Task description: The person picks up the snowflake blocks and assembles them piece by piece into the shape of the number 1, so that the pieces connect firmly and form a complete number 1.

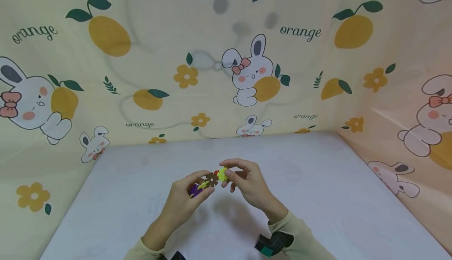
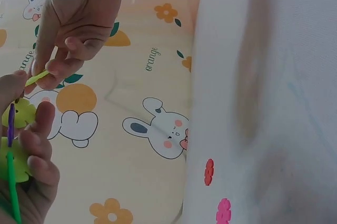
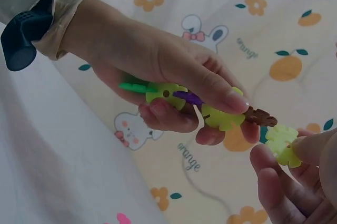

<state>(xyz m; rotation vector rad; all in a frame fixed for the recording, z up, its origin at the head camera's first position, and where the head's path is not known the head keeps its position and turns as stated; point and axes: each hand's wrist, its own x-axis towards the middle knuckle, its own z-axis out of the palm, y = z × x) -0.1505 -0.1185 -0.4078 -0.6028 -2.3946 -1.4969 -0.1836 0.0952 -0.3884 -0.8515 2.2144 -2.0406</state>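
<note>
In the head view my left hand grips a chain of notched, flower-shaped plastic building discs. Along the chain in the right wrist view come a green disc, a yellow-green disc, a purple disc, another yellow-green disc and a brown disc at the end. My right hand pinches a separate-looking yellow-green disc between thumb and fingers, its edge right at the brown one. A bit of red shows between these two discs. Left-hand fingers partly hide the chain.
Both hands are raised over a white table. A red disc and a pink disc appear against the white surface in the left wrist view. A printed cloth with rabbits and oranges surrounds the table's back and sides.
</note>
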